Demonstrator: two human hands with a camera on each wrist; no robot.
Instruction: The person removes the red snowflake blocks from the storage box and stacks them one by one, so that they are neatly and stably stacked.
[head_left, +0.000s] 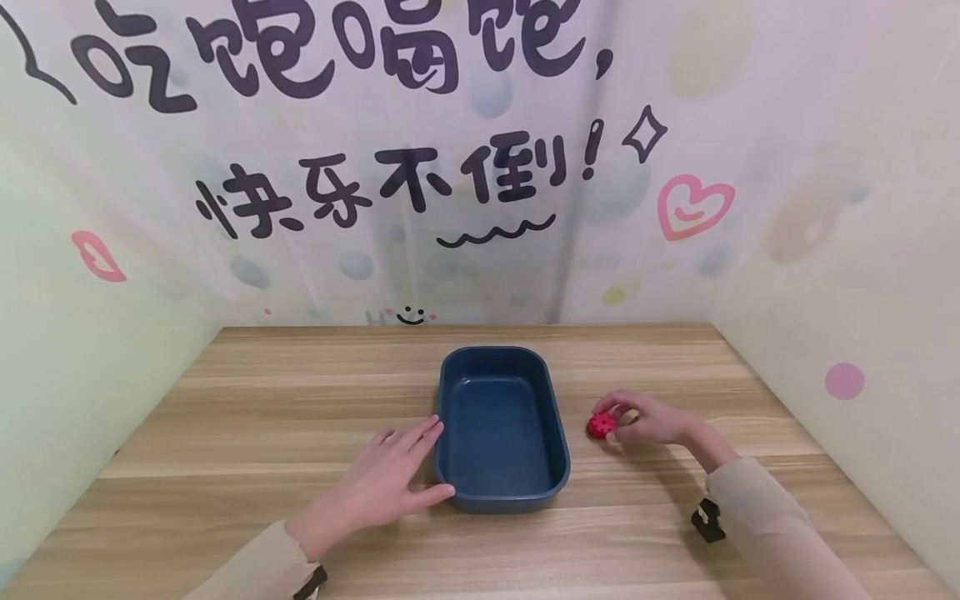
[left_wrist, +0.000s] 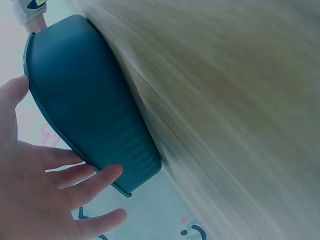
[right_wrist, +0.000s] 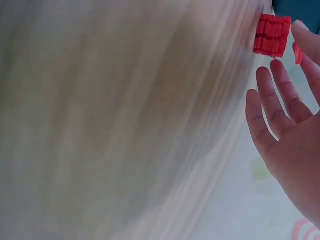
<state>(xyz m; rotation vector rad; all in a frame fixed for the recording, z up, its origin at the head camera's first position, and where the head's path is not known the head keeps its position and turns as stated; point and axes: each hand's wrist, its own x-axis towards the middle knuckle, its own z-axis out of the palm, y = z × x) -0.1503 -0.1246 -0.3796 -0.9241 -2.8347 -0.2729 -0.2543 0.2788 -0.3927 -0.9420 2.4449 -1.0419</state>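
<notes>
A dark blue rectangular tray with deep walls stands on the wooden table. My left hand lies along its left side, with spread fingers and thumb touching the rim; the left wrist view shows the same hand against the tray's outer wall. To the right of the tray is a short stack of red notched discs. Beside the stack's top, my right hand pinches one red disc between thumb and index finger, while the other fingers are extended. From above, this hand reaches in from the right.
The wooden table is bounded by a printed curtain at the back. Pale side walls, including the right one, flank it. Black wrist straps show at the left cuff and the right cuff.
</notes>
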